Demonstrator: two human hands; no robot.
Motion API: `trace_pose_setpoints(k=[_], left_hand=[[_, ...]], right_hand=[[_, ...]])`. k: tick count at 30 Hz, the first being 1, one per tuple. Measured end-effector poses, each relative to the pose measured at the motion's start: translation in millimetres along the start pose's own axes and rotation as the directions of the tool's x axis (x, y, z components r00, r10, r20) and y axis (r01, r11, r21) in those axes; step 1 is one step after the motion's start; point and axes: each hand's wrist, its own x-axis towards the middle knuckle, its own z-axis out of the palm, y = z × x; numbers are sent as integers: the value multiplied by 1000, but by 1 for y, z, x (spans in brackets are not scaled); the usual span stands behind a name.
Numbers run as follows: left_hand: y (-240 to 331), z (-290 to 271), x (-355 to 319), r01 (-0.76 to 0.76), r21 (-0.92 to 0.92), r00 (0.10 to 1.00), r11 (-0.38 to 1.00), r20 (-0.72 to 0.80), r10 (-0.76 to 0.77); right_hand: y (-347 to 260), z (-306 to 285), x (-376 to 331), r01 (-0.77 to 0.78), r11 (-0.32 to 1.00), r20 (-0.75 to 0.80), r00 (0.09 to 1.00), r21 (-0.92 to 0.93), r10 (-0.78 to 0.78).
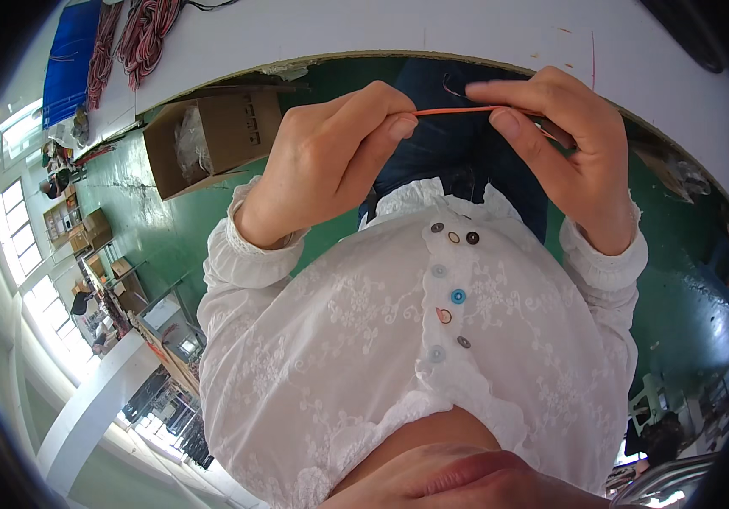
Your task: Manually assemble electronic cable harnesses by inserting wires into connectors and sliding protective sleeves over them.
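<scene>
A thin orange-red wire (453, 111) is stretched roughly level between my two hands, in front of the near edge of the white table. My left hand (330, 153) is closed, pinching the wire's left part between thumb and forefinger. On the other side, my right hand (572, 140) grips the wire by the thumb and fingers, its forefinger reaching over the wire and slightly blurred. A short dark strand (451, 87) shows by that fingertip; whether it belongs to the same wire I cannot tell. Part of the wire is hidden inside the right hand.
Bundles of red and black wires (145, 41) lie on the white table (330, 30) at the far left, beside a blue sheet or tray (72, 59). Below the table edge stands an open cardboard box (250, 127) holding clear plastic. Dark objects (688, 32) lie at the far right.
</scene>
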Motion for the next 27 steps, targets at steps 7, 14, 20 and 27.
trace_pose_setpoints(k=[7,14,20,27], left_hand=[[0,-4,1,12,-49,998,999,61,-9],[-2,-3,0,43,-78,998,996,53,-39],[-5,0,0,-12,-18,997,1000,71,13],[-1,11,9,-190,114,975,975,136,174]], right_hand=[[-1,2,-3,20,999,-19,1000,-41,-21],[-5,6,-6,-51,997,12,999,-54,52],[-4,8,-4,-28,998,-45,999,-62,25],[-8,18,-3,82,986,-20,996,-148,-86]])
